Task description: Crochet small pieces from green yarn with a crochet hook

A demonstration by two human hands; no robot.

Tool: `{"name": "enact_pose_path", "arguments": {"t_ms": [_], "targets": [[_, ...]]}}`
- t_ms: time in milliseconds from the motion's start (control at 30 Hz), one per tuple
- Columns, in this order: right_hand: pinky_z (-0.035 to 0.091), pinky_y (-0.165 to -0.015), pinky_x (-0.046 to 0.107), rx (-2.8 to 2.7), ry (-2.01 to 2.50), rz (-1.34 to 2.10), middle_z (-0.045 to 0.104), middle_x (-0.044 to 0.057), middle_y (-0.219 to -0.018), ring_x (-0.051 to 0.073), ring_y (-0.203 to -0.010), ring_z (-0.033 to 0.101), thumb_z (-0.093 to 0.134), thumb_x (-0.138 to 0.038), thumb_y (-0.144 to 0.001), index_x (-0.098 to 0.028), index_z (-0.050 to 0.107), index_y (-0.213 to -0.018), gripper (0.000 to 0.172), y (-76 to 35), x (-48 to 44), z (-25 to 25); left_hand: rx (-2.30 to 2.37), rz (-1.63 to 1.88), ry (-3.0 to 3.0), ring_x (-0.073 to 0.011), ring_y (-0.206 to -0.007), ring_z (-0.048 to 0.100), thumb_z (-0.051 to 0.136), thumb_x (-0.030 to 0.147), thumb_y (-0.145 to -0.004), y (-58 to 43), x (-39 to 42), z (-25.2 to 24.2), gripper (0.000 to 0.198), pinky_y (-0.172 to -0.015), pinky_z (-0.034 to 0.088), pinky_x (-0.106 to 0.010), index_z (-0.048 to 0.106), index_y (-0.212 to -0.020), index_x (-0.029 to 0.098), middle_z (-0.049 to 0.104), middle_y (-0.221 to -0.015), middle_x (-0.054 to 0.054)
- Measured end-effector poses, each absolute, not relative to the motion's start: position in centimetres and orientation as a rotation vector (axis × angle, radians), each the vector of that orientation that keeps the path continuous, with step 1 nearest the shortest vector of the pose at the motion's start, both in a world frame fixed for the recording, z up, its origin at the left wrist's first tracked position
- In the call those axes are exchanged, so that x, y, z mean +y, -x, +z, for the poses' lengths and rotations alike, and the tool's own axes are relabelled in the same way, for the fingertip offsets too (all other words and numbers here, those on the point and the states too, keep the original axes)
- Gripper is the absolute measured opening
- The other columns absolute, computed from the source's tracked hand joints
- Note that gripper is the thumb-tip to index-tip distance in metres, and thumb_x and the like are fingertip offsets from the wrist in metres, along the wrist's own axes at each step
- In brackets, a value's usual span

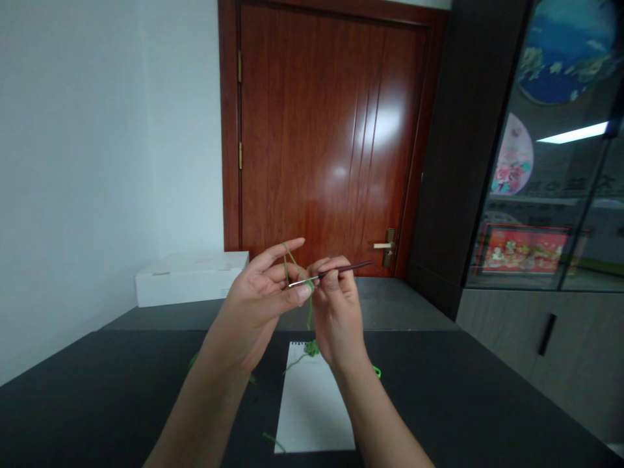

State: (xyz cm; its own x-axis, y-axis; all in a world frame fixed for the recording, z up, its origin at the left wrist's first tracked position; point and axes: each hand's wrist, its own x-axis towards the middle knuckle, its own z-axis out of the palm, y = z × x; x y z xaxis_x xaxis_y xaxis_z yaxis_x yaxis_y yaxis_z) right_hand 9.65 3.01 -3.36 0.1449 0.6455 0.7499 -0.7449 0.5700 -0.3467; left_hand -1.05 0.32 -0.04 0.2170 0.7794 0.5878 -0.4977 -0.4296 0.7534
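My right hand point(335, 312) pinches a crochet hook point(338, 271) with a slim dark handle and a silver metal tip. The tip reaches across to the fingers of my left hand point(260, 292). Green yarn point(309, 313) is wound over those raised fingers and held there, and a strand hangs down between my hands. Below them, a small green tangle of the yarn point(311, 348) lies at the top of a white sheet of paper point(312, 406). Part of the tangle is hidden behind my right wrist.
The paper lies on a black table point(97, 396) with loose green yarn bits. Behind it are a lower dark ledge, a white box point(190, 278), a red-brown wooden door point(316, 130) with a brass handle, and a glass-fronted cabinet point(536, 195) on the right.
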Motion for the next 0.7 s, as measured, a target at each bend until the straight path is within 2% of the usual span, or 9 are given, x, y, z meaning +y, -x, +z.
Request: {"name": "enact_pose_path", "arguments": {"t_ms": [133,300,433,700], "targets": [[0.044,-0.062,0.025,-0.999,-0.158,1.145,0.049,-0.005,-0.069,0.011,-0.064,0.046,0.069,-0.039,-0.091,-0.024,0.058,-0.083,0.020,-10.15,2.94,-3.11,0.229,1.401,-1.412,-0.0152,-0.080,0.066,0.080,0.005,-0.073,1.26,0.17,0.12,0.072,-0.071,0.049,-0.024,0.053,-0.140,0.013,0.071,-0.081,-0.004],[0.040,-0.057,0.023,-0.943,-0.117,1.179,0.049,-0.005,-0.067,0.011,-0.061,0.043,0.073,-0.037,-0.087,-0.022,0.057,-0.080,0.023,-10.23,2.87,-3.01,0.199,1.352,-1.402,-0.0150,-0.079,0.064,0.078,0.002,-0.074,1.48,0.23,0.08,0.077,-0.074,0.049,-0.025,0.050,-0.144,0.015,0.070,-0.081,-0.004],[0.035,-0.053,0.021,-0.931,-0.097,1.141,0.049,-0.006,-0.065,0.008,-0.055,0.038,0.072,-0.036,-0.088,-0.021,0.057,-0.079,0.023,-10.23,2.69,-2.92,0.163,1.297,-1.400,-0.0154,-0.078,0.063,0.076,0.002,-0.076,1.66,0.57,-0.15,0.073,-0.074,0.049,-0.026,0.051,-0.144,0.016,0.070,-0.082,-0.005],[0.025,-0.046,0.017,-0.891,-0.097,1.225,0.037,-0.007,-0.061,0.007,-0.052,0.029,0.070,-0.031,-0.088,-0.019,0.050,-0.071,0.028,-10.65,2.16,-2.54,0.098,1.272,-1.391,-0.0153,-0.075,0.061,0.073,0.001,-0.075,1.95,0.63,-0.20,0.064,-0.073,0.050,-0.028,0.058,-0.136,0.014,0.068,-0.083,-0.005]]}}
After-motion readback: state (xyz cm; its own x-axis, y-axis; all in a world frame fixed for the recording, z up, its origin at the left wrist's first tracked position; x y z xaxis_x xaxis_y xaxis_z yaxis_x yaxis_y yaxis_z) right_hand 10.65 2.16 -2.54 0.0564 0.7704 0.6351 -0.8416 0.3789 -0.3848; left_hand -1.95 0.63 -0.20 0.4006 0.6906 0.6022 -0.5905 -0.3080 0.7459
